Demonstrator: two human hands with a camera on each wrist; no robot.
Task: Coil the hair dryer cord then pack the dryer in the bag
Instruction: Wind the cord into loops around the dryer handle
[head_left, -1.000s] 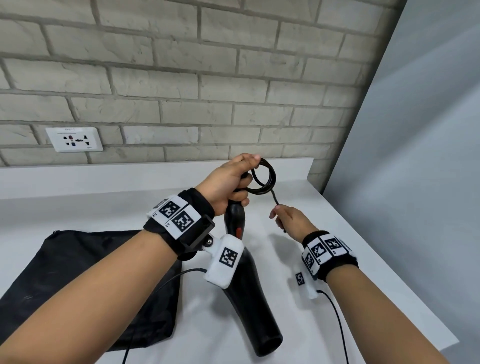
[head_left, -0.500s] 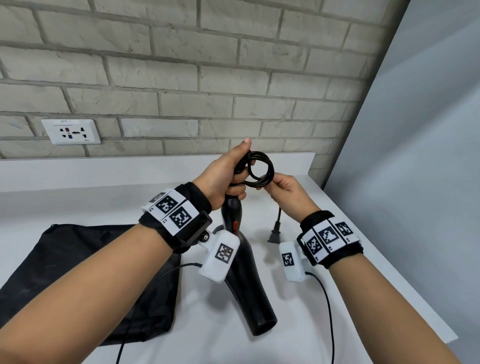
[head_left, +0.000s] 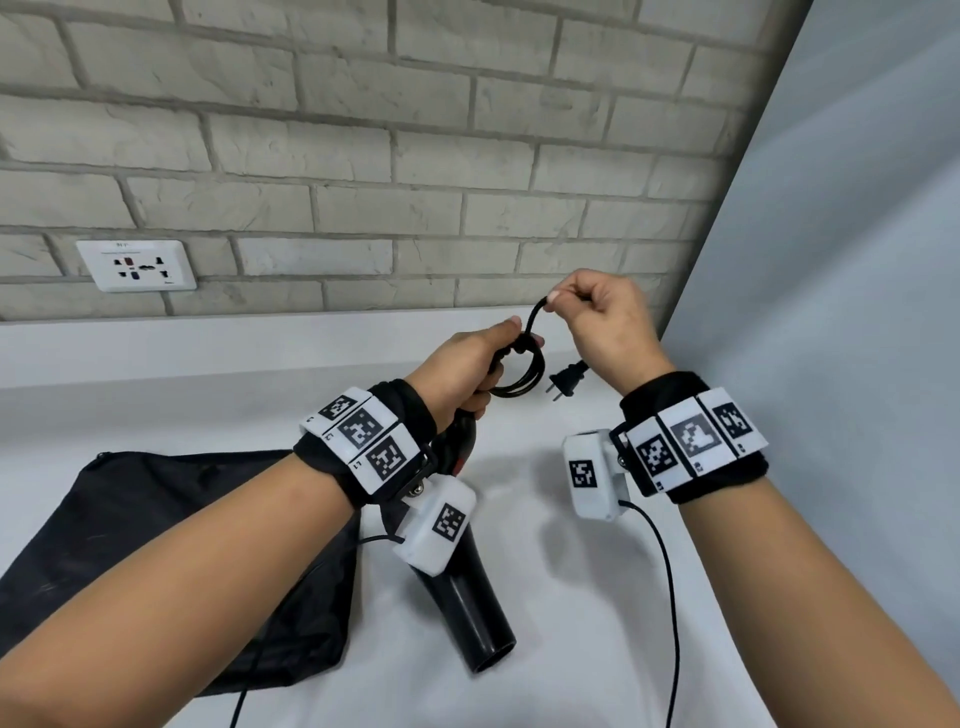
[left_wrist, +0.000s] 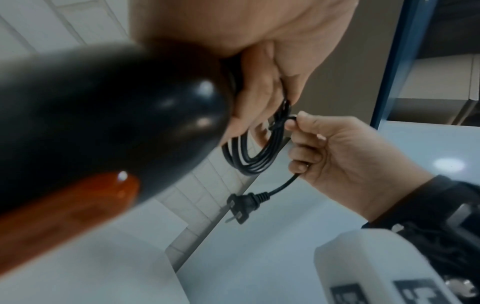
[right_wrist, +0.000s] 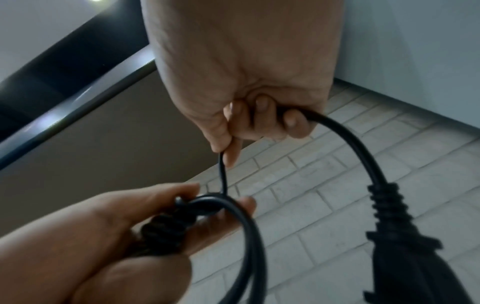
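Observation:
My left hand grips the black hair dryer by its handle end and pinches the coiled black cord against it; the barrel points down toward the counter. The coil hangs below the left fingers. My right hand is raised above the coil, pinching the cord's free end between thumb and forefinger, with the rest of the cord running through its curled fingers. The plug dangles below the right hand. The plug fills the right of the right wrist view.
A black bag lies flat on the white counter at the left, under my left forearm. A wall socket sits on the brick wall. A grey panel bounds the counter on the right.
My right hand has risen from beside the coil to above it, pulling the cord's free end upward. The plug has lifted off the counter and now dangles.

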